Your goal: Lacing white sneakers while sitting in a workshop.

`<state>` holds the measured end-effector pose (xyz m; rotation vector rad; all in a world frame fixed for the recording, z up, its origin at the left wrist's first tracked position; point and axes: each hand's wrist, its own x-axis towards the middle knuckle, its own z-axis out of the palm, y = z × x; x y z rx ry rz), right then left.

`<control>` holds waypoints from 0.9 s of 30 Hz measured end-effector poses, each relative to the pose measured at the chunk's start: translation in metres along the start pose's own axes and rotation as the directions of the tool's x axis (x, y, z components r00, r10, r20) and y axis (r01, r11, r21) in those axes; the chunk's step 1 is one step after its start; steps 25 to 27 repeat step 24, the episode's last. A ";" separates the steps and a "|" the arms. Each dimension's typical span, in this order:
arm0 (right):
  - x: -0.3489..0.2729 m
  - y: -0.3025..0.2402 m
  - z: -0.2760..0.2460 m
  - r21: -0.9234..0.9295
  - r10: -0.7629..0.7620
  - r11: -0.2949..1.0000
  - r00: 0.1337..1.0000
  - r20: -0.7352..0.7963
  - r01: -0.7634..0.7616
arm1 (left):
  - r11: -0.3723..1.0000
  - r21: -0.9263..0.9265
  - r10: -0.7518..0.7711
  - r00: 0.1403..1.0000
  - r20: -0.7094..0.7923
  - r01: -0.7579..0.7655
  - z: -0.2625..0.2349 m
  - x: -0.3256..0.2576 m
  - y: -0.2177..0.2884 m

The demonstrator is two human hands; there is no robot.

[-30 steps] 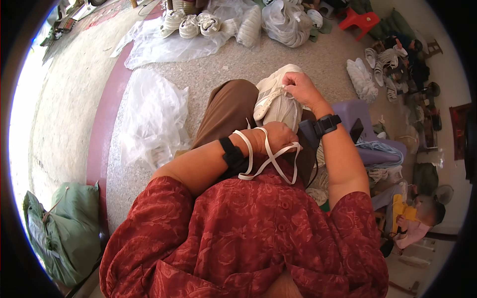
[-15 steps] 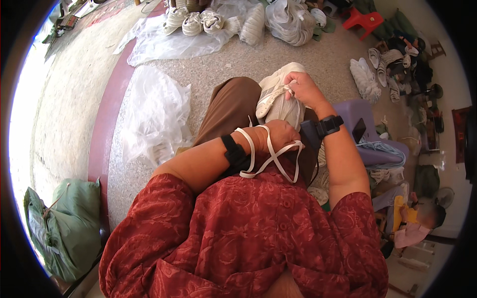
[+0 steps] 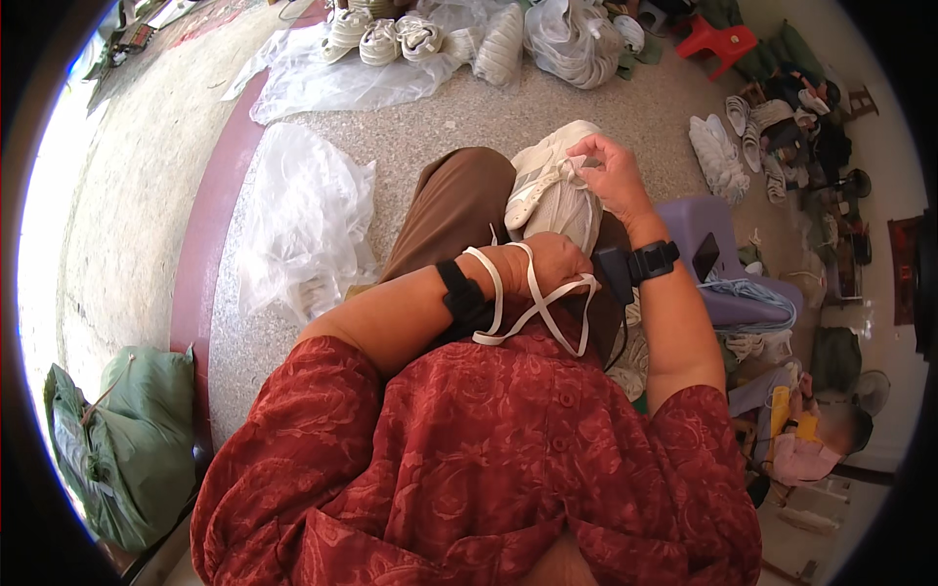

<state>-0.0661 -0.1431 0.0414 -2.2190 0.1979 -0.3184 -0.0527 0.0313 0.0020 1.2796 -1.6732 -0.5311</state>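
Sneaker (image 3: 555, 190) sits pinched under right hand (image 3: 614, 176) fingertips.

Clad in a dark red shirt (image 3: 469, 459) with a tonal floral pattern, sleeves short, and brown trousers (image 3: 445, 210). Black band (image 3: 457, 290) on left wrist, black watch (image 3: 653, 261) on right.

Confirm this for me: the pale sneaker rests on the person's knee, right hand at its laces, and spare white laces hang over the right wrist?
Not quite. The head view shows the spare white laces draped over the left hand, not the right. The right hand is at the pale sneaker on the knee.
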 end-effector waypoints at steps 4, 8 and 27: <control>-0.005 0.012 0.002 -0.059 0.017 0.998 0.991 -0.134 -0.025 | 1.000 -0.008 0.000 1.000 0.001 0.000 0.001 0.001 -0.001; -0.007 0.017 0.015 0.030 0.181 0.983 0.976 -0.118 -0.179 | 0.999 0.044 -0.020 1.000 0.025 0.018 0.000 0.000 -0.002; -0.001 0.004 0.008 -0.504 0.079 0.864 0.986 0.149 0.007 | 0.998 0.034 -0.055 0.955 0.292 0.047 -0.004 0.004 0.007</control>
